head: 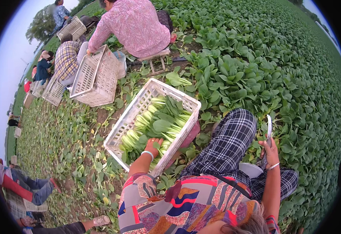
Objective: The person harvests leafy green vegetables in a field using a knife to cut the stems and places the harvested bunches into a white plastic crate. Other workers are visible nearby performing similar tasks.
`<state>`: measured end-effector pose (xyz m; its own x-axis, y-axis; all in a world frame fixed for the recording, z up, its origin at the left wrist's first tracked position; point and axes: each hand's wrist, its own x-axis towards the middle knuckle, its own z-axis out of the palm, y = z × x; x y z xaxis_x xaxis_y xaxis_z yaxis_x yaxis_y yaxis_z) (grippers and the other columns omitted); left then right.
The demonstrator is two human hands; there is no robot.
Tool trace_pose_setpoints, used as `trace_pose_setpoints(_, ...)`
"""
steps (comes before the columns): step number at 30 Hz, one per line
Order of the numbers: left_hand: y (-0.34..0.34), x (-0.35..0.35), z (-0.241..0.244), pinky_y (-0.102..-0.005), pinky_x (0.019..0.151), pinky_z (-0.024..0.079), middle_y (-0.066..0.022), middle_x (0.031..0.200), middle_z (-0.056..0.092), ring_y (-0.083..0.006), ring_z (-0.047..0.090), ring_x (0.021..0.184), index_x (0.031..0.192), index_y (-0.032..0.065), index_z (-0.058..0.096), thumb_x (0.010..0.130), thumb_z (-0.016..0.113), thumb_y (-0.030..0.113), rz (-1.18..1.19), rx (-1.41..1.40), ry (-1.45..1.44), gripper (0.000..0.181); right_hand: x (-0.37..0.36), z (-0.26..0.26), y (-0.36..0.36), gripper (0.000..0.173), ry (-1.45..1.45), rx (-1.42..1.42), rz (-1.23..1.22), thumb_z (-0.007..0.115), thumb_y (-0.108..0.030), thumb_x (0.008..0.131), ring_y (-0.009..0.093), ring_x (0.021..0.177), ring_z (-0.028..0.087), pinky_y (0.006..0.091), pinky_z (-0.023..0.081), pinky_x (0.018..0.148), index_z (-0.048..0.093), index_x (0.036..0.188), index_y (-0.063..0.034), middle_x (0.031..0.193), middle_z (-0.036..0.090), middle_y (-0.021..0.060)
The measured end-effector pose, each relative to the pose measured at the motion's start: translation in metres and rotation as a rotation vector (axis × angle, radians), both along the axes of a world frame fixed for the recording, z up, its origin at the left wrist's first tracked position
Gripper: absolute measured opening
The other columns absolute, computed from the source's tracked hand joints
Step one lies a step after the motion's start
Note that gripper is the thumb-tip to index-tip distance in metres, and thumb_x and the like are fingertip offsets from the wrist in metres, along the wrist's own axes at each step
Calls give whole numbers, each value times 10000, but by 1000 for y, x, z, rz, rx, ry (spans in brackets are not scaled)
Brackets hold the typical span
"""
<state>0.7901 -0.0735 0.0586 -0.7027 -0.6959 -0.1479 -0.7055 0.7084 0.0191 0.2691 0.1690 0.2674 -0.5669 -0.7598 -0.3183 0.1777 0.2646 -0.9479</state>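
Note:
A white plastic crate (119, 119) stands to the left of my knees. Inside it, bunches of bok choy (142, 120) lie in rows, pale stems beside dark leaves. My left hand (154, 147) reaches over the near rim and touches the bok choy at the crate's near end; its fingertips are partly hidden among leaves, so a grip cannot be made out. My right hand (270, 153) is closed around the handle of a sickle (269, 125), whose curved blade points up and away from me, beside the growing plants.
Uncut bok choy (234, 73) grows densely ahead and right. A loose bunch (177, 79) lies beyond the crate. Cut leaves (85, 163) litter the soil at left. A person in pink (136, 26) sits on a low stool (155, 60), near another crate (100, 76). Several people work farther off.

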Motion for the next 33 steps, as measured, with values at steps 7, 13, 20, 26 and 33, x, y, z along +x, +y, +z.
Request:
trace_pose_setpoints(7, 14, -9, 49, -513, 1067, 264, -125, 1306, 483, -281, 430, 1231, 1422, 58, 344, 769, 564, 123, -12, -66, -154, 692, -22, -27, -12, 389, -111, -19, -87, 625, -245, 912, 90, 477, 496, 231, 408, 431, 461, 1231, -95, 898, 657, 59)
trace_pose_setpoints(13, 22, -10, 102, -460, 980, 347, -157, 1326, 427, -320, 415, 1236, 1378, 36, 376, 731, 629, 179, 26, 53, -348, 710, -74, -75, -30, 258, -312, -24, -298, 531, -330, 958, 117, 552, 530, 282, 453, 488, 486, 1075, -104, 835, 634, 42)
trace_pose_setpoints(20, -34, -53, 161, -443, 764, 519, -170, 1139, 557, -350, 622, 926, 1055, 50, 555, 723, 615, 78, 33, 2, -340, 339, -133, -129, -45, 185, -377, -35, -537, 463, -258, 985, 172, 591, 573, 343, 484, 510, 433, 1099, -115, 832, 614, 83)
trace_pose_setpoints(26, -115, -253, 186, -438, 803, 507, -216, 1038, 602, -398, 607, 904, 1103, -2, 599, 730, 545, -12, -220, 65, 219, 377, -162, -201, -33, 261, -257, 75, -620, 433, -245, 999, 158, 565, 562, 314, 490, 526, 442, 1175, -52, 787, 574, 69)
trace_pose_setpoints(33, -84, -537, 109, -396, 854, 502, -193, 1016, 631, -366, 616, 942, 1028, 18, 646, 757, 502, -14, -677, 473, 177, 308, -159, -255, -54, 336, -145, 211, -563, 471, -237, 980, 122, 705, 582, 297, 533, 566, 488, 1265, -58, 860, 563, 38)
